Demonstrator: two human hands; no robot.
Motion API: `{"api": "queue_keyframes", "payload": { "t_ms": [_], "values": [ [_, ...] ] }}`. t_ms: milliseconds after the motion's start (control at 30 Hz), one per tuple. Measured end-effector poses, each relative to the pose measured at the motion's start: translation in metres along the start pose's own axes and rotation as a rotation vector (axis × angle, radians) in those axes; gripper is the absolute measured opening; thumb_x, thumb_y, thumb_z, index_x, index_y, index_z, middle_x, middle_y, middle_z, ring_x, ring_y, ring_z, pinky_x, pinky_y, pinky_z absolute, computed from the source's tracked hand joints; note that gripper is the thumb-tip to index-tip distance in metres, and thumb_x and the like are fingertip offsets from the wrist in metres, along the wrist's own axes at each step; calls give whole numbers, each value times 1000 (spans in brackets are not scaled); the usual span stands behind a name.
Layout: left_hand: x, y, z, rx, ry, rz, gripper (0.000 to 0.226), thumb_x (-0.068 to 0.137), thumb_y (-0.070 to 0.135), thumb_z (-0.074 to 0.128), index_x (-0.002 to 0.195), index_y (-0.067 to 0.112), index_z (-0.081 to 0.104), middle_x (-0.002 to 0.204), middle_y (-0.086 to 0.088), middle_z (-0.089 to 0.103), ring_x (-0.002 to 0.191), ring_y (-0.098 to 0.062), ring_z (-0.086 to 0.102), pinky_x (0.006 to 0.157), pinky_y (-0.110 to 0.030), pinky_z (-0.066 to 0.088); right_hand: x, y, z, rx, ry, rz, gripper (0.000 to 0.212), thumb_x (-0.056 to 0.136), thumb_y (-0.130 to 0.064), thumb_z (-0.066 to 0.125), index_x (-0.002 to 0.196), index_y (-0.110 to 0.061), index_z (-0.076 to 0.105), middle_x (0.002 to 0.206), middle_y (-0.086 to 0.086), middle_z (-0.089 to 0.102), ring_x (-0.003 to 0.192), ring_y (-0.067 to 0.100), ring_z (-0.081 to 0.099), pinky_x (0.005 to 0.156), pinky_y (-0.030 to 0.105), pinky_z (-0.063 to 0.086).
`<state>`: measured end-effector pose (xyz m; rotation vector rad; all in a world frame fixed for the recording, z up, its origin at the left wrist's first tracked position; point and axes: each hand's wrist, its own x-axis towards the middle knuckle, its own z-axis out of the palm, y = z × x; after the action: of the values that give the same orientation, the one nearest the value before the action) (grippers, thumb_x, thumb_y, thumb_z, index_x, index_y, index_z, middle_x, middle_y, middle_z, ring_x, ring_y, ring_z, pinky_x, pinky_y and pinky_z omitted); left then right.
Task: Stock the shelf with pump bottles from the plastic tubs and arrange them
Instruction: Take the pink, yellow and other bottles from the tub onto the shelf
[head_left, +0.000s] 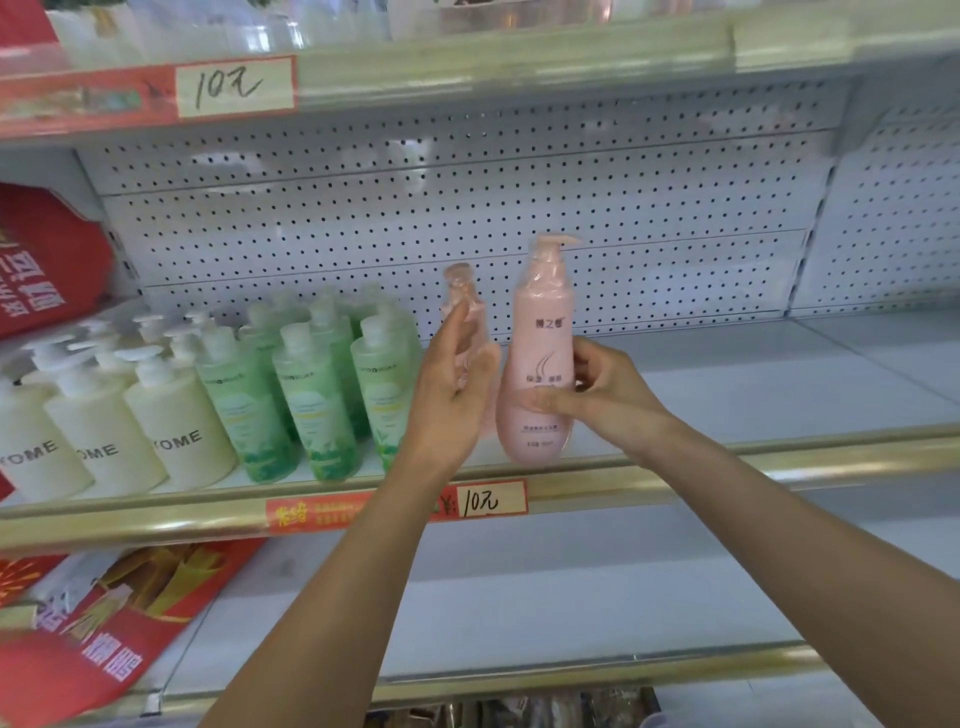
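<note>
Two pink pump bottles stand upright on the middle shelf (727, 395). My right hand (602, 387) grips the nearer pink bottle (543, 332) around its lower body, thumb across the front. My left hand (452, 379) has straight fingers laid against the second pink bottle (465, 291), which sits behind and left and is mostly hidden by that hand. Left of them stand several green pump bottles (311, 384) and several cream pump bottles (171, 421) in rows. No plastic tubs are in view.
The shelf has a gold front rail (675, 475) with a price tag (488, 501). A perforated white back panel (519, 208) runs behind. Bare shelf surface stretches to the right of the pink bottles. Red banners (47, 260) hang at the left. A lower shelf (519, 597) lies beneath.
</note>
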<state>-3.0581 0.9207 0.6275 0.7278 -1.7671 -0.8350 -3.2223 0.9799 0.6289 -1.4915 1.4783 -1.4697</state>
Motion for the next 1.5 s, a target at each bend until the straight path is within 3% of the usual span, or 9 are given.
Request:
{"api": "queue_keyframes", "payload": {
  "t_ms": [67,167,333,633,833,1033,1133,1300,1500],
  "values": [
    [-6,-15,-1,186,8,43,55,98,26,52,149,22,34,142,6,45,131,-10,44,108,-29,38,9,2,-5,-2,37,8,49,68,-11,86,111,-14,63,102,0,72,89,11,66,72,22,53],
    [-13,-29,2,489,-33,102,57,93,22,59,147,16,39,139,-1,49,128,-19,44,102,-26,31,19,11,-6,-54,46,24,50,70,-10,85,113,-15,61,103,-1,70,87,7,64,69,17,50],
    [-24,-42,6,817,-42,170,53,87,24,64,137,15,50,133,-4,56,119,-27,52,97,-40,42,29,30,1,-65,55,46,52,70,-11,84,116,-17,59,105,-2,69,93,12,64,78,25,52],
    [-31,-60,14,786,-107,61,55,88,27,64,139,16,48,133,-4,53,121,-27,48,95,-39,40,39,48,3,-68,39,134,49,76,-11,80,118,-16,57,107,0,69,100,14,65,87,32,53],
    [-31,-65,21,819,-181,24,60,90,33,62,144,18,40,140,-1,46,129,-25,40,103,-41,37,40,47,10,-108,15,138,50,79,-16,79,121,-17,52,105,-6,65,92,3,63,74,21,50],
    [-34,-58,26,881,-206,-16,66,91,39,58,149,22,32,143,1,42,134,-22,34,107,-39,30,26,52,1,-262,61,129,79,78,-30,80,143,-19,37,133,-2,52,120,14,51,100,32,43],
    [-44,-47,24,854,-143,18,62,90,36,60,146,20,39,139,-1,48,131,-25,38,106,-41,34,-3,48,-14,-395,173,31,64,87,-30,70,142,-19,40,139,-3,48,121,13,50,101,31,41],
    [-87,-24,47,725,-109,102,49,91,39,50,137,22,50,127,1,58,115,-24,51,95,-40,41,-82,53,-36,-638,301,-217,41,91,-33,62,129,-19,54,125,-5,58,113,16,56,94,39,46],
    [-168,-21,108,549,-360,11,44,97,34,54,140,26,47,128,7,59,119,-15,52,97,-34,41,-184,98,-70,-771,268,-77,35,91,-32,62,124,-21,59,118,-3,63,103,17,62,82,36,52]
  ]
}}
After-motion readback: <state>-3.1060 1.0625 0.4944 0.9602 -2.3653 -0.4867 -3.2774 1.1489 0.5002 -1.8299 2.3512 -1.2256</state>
